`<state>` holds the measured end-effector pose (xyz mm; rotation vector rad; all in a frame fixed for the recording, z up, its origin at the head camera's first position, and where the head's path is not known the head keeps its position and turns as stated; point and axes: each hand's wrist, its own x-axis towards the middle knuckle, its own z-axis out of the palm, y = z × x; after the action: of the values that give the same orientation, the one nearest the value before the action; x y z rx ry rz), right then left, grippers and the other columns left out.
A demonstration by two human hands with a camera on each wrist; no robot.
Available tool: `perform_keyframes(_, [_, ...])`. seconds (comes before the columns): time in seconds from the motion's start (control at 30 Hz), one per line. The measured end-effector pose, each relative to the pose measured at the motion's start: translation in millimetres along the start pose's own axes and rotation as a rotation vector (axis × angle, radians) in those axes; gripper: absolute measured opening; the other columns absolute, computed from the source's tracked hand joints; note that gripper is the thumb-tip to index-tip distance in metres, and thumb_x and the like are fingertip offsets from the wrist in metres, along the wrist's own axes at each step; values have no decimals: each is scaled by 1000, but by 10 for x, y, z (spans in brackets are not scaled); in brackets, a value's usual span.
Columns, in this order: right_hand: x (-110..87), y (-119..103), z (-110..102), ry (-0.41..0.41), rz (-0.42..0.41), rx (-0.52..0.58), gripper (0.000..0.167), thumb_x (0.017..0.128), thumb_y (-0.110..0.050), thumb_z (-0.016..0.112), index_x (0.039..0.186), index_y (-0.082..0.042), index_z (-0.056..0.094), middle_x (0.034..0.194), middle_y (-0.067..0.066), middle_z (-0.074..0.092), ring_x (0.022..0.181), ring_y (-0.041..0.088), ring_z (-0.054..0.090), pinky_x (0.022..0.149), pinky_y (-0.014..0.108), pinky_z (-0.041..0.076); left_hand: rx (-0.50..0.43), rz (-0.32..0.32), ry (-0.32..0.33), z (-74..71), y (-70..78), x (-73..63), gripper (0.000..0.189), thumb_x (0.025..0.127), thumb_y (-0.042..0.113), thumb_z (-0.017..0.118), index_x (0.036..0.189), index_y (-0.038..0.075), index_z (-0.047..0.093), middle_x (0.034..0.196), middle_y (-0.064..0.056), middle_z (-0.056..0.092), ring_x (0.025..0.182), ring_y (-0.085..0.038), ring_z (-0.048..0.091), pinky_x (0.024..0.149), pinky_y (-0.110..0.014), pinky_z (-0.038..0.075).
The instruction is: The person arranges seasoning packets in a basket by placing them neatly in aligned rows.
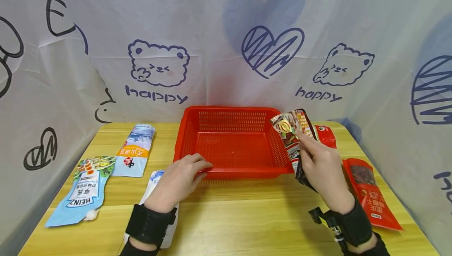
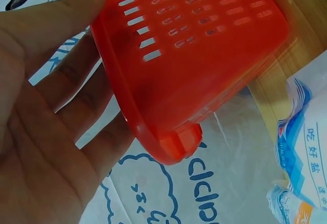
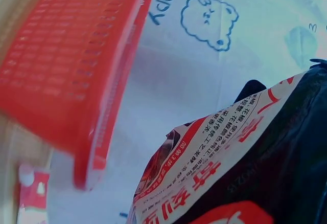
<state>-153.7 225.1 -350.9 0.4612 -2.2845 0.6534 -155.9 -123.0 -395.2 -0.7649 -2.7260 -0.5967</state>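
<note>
A red plastic basket (image 1: 229, 172) with slotted walls stands near the back of the wooden table. My left hand (image 1: 180, 179) grips its near rim towards the left corner; the left wrist view has the thumb on one side of the rim (image 2: 113, 75) and the fingers on the other. In my right hand (image 1: 323, 165) is a printed food packet (image 1: 290, 128), black, red and white, pinched and raised beside the basket's right end. Seen from the right wrist, the packet (image 3: 204, 168) is tilted and hides the fingers. No contents show inside the basket.
On the left lie a blue Heinz pouch (image 1: 82, 197) and a blue-and-white salt bag (image 1: 134, 150). A white packet (image 1: 171, 228) lies partly under the left forearm. Two red packets, one at the back (image 1: 325, 136) and one nearer (image 1: 370, 193), are on the right. White cloth (image 1: 219, 24) encloses the table.
</note>
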Motion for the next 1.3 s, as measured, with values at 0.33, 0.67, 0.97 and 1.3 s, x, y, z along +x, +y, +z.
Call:
perform_keyframes(0.33, [138,-247,208,4,-91,72,41,88,13,72,128,3,71,126,18,72,113,35,71,89,52,58,-34,-12,55,-50,60,65,36,91,33,82,120,12,76,115,0,68,98,-18,68,82,-35,58])
perform_keyframes(0.67, [146,-489,419,-33,-178,146,43,89,12,72,131,1,70,131,14,70,117,31,70,91,46,57,-357,-120,217,-110,269,263,56,104,51,59,147,16,56,139,-3,59,118,-21,62,92,-44,57])
perform_keyframes(0.97, [86,-674,606,-73,-256,200,47,88,7,76,133,-1,70,130,15,70,116,30,71,88,43,59,-782,-342,213,-123,323,375,54,109,48,48,149,12,52,132,-11,67,111,-28,69,95,-47,57])
perform_keyframes(1.3, [132,-799,729,-93,-336,218,44,86,5,79,129,-1,72,130,12,71,115,26,71,85,38,60,-1044,-319,167,-204,270,417,50,110,37,47,144,2,53,127,-20,66,110,-34,69,91,-46,60])
